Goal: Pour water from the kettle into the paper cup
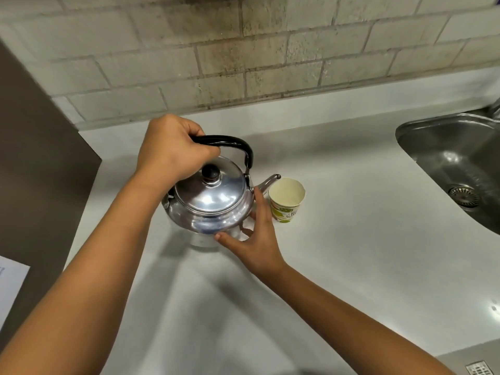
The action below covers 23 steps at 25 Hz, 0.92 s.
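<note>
A shiny metal kettle (213, 201) with a black knob on its lid hangs just above the white counter (351, 253), its shadow below it. My left hand (173, 150) is closed around the kettle's black handle. My right hand (254, 239) rests against the kettle's lower right side with fingers spread, thumb under the body. The spout points right, its tip close to the rim of a white and green paper cup (286, 203) that stands upright on the counter. No water is visible at the spout.
A steel sink (460, 163) with a drain is set in the counter at the right. A tiled wall runs along the back. A brown panel (40, 171) borders the counter on the left, with a white sheet at its lower part.
</note>
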{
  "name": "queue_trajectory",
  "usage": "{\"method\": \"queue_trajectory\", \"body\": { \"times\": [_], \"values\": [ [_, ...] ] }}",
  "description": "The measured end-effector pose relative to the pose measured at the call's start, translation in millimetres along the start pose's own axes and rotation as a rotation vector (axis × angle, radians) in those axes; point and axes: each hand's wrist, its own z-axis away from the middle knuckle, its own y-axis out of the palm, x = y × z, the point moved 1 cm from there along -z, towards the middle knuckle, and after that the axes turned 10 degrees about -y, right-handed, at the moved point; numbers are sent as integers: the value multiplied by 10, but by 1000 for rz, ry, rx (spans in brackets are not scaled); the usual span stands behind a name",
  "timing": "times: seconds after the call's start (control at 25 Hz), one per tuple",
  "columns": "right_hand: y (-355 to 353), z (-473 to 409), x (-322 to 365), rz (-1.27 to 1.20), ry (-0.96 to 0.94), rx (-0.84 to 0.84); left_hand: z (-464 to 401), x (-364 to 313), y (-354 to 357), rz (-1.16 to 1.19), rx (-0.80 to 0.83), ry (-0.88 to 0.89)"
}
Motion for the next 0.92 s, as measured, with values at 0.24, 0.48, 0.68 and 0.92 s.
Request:
{"method": "queue_trajectory", "body": {
  "times": [0.24, 0.48, 0.68, 0.92],
  "values": [
    [48, -10, -84, -103, 63, -63, 3, -221, 66, -174, 21, 62],
    [77, -37, -109, -210, 99, -103, 1, -378, 110, -275, 13, 128],
    [107, -35, -132, -274, 111, -139, 3, -437, 155, -329, 11, 176],
    [125, -52, -113, -324, 117, -135, -30, -486, 167, -370, -4, 209]
  ]
}}
